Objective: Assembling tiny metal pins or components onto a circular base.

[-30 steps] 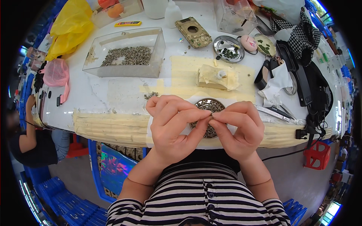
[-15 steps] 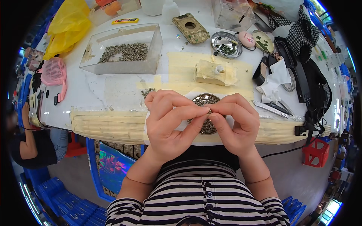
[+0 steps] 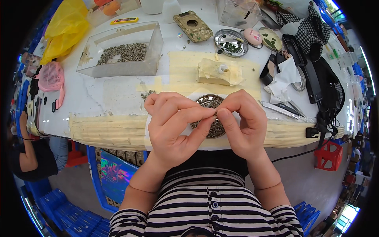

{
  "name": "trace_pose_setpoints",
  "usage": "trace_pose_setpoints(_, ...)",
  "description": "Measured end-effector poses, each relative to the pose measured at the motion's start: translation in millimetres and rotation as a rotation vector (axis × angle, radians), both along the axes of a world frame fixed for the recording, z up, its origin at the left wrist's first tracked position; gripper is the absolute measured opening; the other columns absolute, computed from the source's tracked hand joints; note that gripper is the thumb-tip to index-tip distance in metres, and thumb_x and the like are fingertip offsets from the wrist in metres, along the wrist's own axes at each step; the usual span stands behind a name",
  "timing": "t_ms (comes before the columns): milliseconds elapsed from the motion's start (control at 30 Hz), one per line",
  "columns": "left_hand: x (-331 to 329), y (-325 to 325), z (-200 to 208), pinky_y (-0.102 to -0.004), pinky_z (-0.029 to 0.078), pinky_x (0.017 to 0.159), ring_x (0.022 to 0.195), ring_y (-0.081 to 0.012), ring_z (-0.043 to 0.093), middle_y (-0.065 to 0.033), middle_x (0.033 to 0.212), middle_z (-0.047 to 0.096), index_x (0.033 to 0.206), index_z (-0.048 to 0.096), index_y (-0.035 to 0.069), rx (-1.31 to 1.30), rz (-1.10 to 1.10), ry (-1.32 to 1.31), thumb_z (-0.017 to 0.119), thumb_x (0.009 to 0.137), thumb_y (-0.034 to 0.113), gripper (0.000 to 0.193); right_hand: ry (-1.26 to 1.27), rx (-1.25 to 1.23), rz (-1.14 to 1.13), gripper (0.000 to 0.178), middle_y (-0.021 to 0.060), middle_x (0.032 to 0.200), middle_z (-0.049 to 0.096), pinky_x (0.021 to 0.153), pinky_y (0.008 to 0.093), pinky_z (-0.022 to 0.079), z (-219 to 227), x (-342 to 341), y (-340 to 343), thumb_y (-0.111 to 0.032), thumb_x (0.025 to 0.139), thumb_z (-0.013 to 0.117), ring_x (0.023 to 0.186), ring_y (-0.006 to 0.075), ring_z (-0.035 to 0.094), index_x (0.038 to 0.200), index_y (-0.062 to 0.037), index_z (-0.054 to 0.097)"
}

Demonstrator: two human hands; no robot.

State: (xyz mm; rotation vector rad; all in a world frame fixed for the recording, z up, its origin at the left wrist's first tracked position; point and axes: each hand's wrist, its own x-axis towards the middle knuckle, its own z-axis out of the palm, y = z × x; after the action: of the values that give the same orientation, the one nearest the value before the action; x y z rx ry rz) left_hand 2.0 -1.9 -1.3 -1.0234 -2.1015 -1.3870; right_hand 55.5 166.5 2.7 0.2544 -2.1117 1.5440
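Over a round metal dish full of small grey-brown pieces, my left hand and my right hand meet at the fingertips. Each pinches thumb against index finger. Whatever sits between the tips is too small to name. A few loose pieces lie on the table by my left knuckles. Beyond the dish stands a block wrapped in cream tape, with a small white round part on top.
At the far left stands a clear box of similar small pieces. A steel dish with dark green bits, a camouflage-patterned case, tweezers and a black strap lie around. Cream tape covers the table's front edge.
The whole view has shifted slightly, so the table's things appear a little further left and up. My fingertips have parted slightly, still pinched above the dish.
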Motion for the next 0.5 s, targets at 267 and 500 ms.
trace_pose_setpoints(267, -0.7, 1.6, -2.7, -0.0312, 0.034, 0.079, 0.078, -0.0163, 0.058, 0.0022, 0.082, 0.066, 0.090, 0.076, 0.013, 0.077, 0.059, -0.049, 0.083, 0.070, 0.004, 0.023, 0.051, 0.069, -0.067, 0.008, 0.0080, 0.083, 0.066, 0.060, 0.0248, 0.048, 1.9, 1.1, -0.1, -0.001, 0.087, 0.072, 0.067, 0.0142, 0.060, 0.095, 0.0014, 0.073)
trace_pose_setpoints(500, 1.8, -1.4, -0.4, -0.0309, 0.043, 0.079, 0.086, -0.0201, 0.055, -0.0061, 0.089, 0.064, 0.092, 0.072, 0.001, 0.040, 0.008, -0.087, 0.078, 0.075, -0.006, 0.019, 0.017, 0.067, -0.022, 0.014, 0.0083, 0.085, 0.066, 0.060, 0.0238, 0.050, 0.3, -0.4, -1.9, -0.001, 0.088, 0.072, 0.067, 0.0132, 0.062, 0.101, 0.0008, 0.075)
